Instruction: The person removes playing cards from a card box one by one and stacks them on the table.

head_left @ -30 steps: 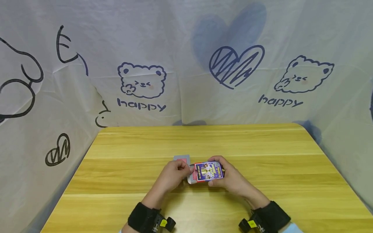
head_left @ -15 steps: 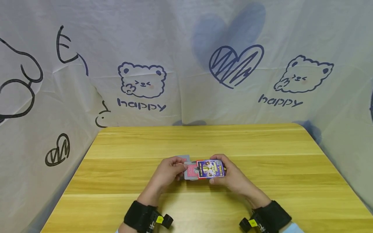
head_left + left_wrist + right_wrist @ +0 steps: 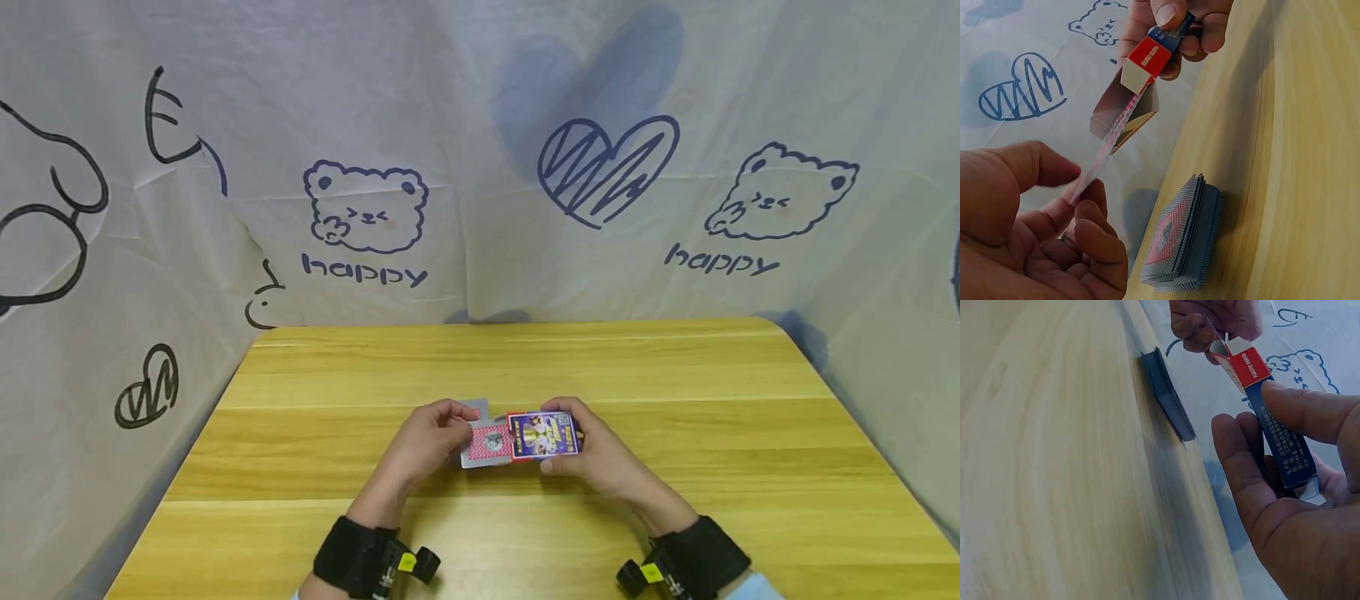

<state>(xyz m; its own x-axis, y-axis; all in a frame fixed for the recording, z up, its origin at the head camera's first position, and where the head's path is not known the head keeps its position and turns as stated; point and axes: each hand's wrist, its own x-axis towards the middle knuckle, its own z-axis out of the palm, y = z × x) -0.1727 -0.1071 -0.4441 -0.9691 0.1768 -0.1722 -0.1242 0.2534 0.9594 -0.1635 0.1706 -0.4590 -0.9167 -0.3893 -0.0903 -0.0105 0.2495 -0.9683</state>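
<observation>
My left hand [image 3: 426,437] pinches the end of a playing card [image 3: 486,446] with a red patterned back and pale border. It is thin; I cannot tell whether others lie under it. The card's other end is still inside the open mouth of a card box [image 3: 546,435], blue and purple with a red end. My right hand [image 3: 596,454] grips that box by its edges, thumb on the near side. Both are held above the table. On the tabletop below stands a deck of cards [image 3: 1179,240], partly hidden behind the left hand in the head view.
The wooden table [image 3: 675,375] spreads around the hands. White cloth walls [image 3: 480,283] with drawn bears and hearts stand behind it and at both sides. A black strap with a small camera [image 3: 352,554] sits on each wrist.
My left hand has taken hold of the card and moved left, drawing it partly out of the box. The right hand rose slightly with the box, then held nearly still.
</observation>
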